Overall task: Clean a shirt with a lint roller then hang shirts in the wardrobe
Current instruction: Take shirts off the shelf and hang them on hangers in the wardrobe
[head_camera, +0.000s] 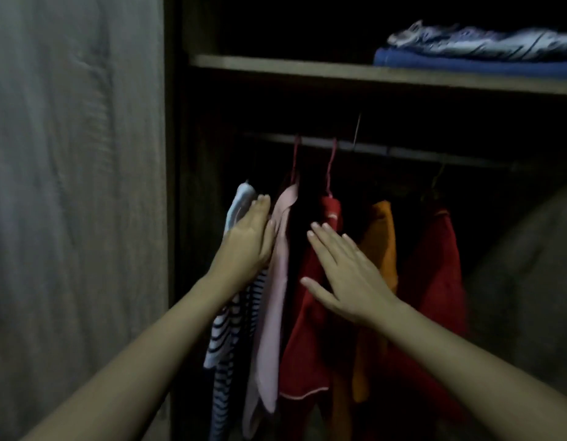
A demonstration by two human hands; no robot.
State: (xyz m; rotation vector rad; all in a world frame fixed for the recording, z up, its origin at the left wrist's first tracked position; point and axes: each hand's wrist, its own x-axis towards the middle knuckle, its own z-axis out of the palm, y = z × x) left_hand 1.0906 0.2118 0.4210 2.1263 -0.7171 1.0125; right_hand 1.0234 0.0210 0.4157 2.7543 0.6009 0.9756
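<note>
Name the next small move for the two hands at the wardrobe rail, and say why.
Probably spread the hands apart to widen the gap on the rail. The left hand lies flat against the pink shirt and striped shirt, the right hand flat on the red shirt, both open and empty. The dark gap between pink and red looks narrow for another hanger.

Dim light; a grey wood-grain panel (75, 186) stands left of the hands, a shelf (339, 73) above them (holding folded cloth).
</note>
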